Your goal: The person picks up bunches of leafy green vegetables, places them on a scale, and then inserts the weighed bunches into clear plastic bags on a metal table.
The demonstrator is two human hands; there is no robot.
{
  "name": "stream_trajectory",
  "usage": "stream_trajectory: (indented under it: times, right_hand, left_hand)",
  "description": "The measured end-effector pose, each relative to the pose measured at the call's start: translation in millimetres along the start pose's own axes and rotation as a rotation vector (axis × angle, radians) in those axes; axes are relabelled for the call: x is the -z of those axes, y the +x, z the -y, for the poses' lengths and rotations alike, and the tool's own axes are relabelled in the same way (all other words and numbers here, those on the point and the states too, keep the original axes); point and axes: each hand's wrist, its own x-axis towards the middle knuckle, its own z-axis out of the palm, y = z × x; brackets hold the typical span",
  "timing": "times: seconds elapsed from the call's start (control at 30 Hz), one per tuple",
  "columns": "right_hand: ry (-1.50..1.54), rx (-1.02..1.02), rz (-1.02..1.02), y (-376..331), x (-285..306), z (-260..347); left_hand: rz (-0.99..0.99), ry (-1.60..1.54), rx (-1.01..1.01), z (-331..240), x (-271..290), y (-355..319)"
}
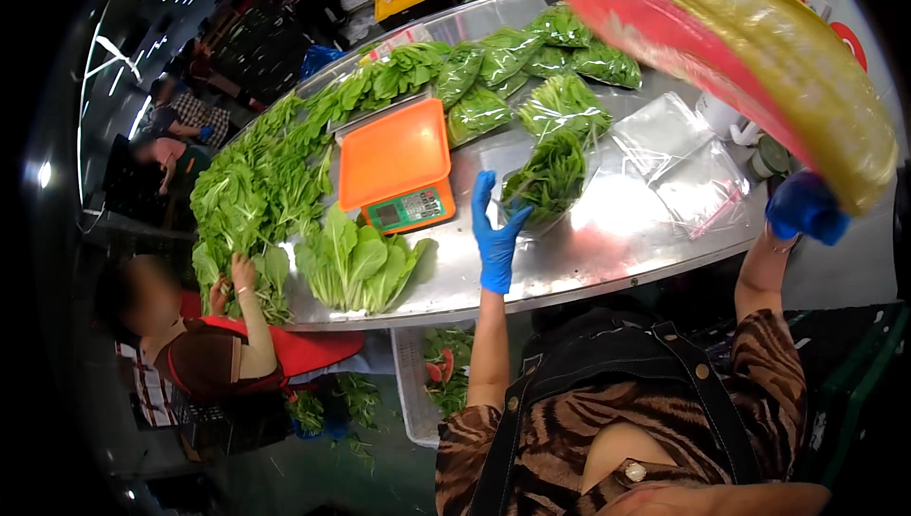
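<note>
My left hand point(497, 241), in a blue glove, has its fingers stretched apart at the left side of a clear bag of leafy greens point(548, 184) near the table's front edge. Whether the thumb touches the bag, I cannot tell. My right hand point(805, 209), also gloved in blue, is closed at the lower end of a large glossy yellow and red plastic bag point(731, 51), which hides part of the fingers and looms over the upper right. Between the hands, flat clear plastic bags point(678, 160) lie on the metal table point(607, 264).
An orange scale point(396, 155) stands left of my left hand, with loose leafy greens point(356, 264) around it. Several filled bags point(508, 56) lie farther back. A co-worker point(209, 345) handles greens at the left. A white crate point(415, 393) stands below the table edge.
</note>
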Motion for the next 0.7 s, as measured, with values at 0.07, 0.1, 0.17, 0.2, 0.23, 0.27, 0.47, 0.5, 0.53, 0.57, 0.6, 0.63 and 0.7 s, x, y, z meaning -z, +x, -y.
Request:
stream_trajectory:
  times: [0.07,0.1,0.17,0.2,0.23,0.27,0.47,0.5,0.53,0.57,0.6,0.63,0.7]
  right_hand:
    - [0.026,0.096,0.277,-2.9,7.2,19.0]
    - [0.169,0.119,0.421,9.7,-3.2,46.0]
    - [0.157,-0.043,0.558,-50.7,-17.6,17.0]
    - [0.068,-0.162,0.623,-90.2,-18.1,-4.9]
    - [-0.03,-0.232,0.727,-129.2,-13.6,-29.0]
    - [-0.132,-0.299,0.996,-176.3,-2.2,-68.0]
    - [0.153,-0.262,0.985,-171.4,-39.1,-20.9]
    - [0.451,-0.561,1.003,-146.0,-60.3,7.4]
    - [0.741,-0.858,0.988,-125.7,-81.0,29.5]
    - [0.803,-0.851,0.966,-119.2,-98.5,38.5]
    - [0.892,-0.852,0.951,-110.9,-113.9,49.6]
    - [0.883,-0.811,0.979,-102.7,-127.6,63.4]
    - [1.019,-0.814,0.926,-117.2,-155.9,79.3]
  left_hand:
    - [-0.017,0.01,0.04,-7.9,7.0,-5.4]
    - [-0.032,0.013,0.056,-10.1,14.3,-9.3]
    - [-0.049,0.009,0.064,-20.6,15.5,-13.9]
    - [-0.046,0.031,0.072,-20.7,14.3,-17.2]
    - [-0.046,0.059,0.076,-21.9,15.6,-19.7]
    - [-0.062,0.053,0.074,-21.0,13.7,-21.8]
    - [-0.123,0.114,0.131,-12.3,24.9,-21.2]
    - [-0.124,0.107,0.162,-9.4,24.1,-22.4]
    - [-0.149,0.111,0.149,-9.7,17.7,-20.9]
    - [-0.117,0.132,0.131,-8.7,12.4,-18.3]
    - [-0.089,0.154,0.109,-8.4,9.6,-15.4]
    - [-0.076,0.184,0.083,-9.6,11.9,-12.7]
    - [-0.15,0.245,0.062,-2.4,18.1,-13.8]
